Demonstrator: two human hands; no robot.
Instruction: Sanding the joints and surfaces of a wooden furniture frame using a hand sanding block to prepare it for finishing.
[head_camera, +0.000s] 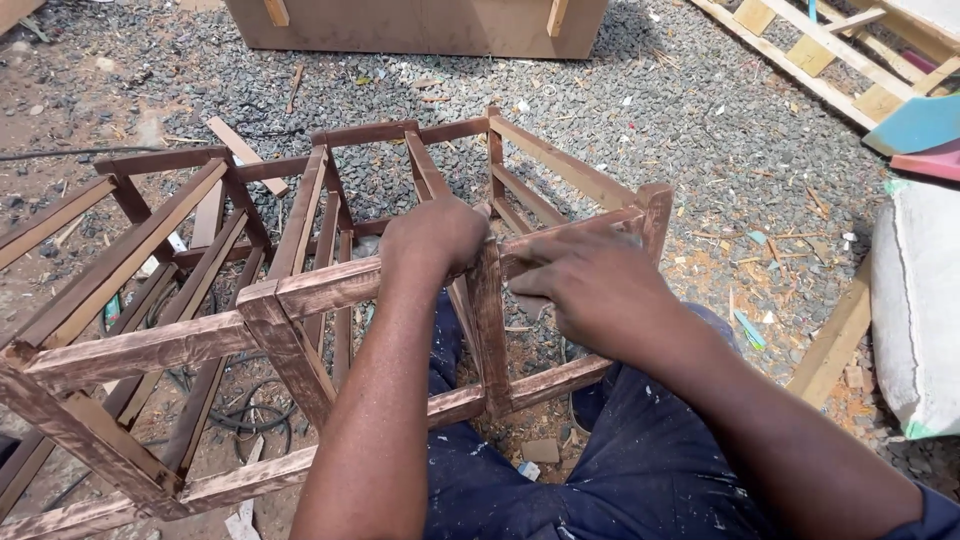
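A dark-stained wooden frame (330, 285) made of thin slats lies on its side across my lap. My left hand (435, 235) grips its top rail where an upright slat (490, 330) meets it. My right hand (590, 285) is closed just right of that joint, pressing something small against the rail; what it holds is hidden by the fingers. A second stained frame (110, 270) of the same kind stands against the first on the left.
Grey gravel with wood chips and sawdust covers the ground. A large plywood box (420, 25) stands at the back. Pale wooden pallets (840, 50) lie at the top right, a white sack (915, 310) at the right edge. Black cables (240, 415) run under the frames.
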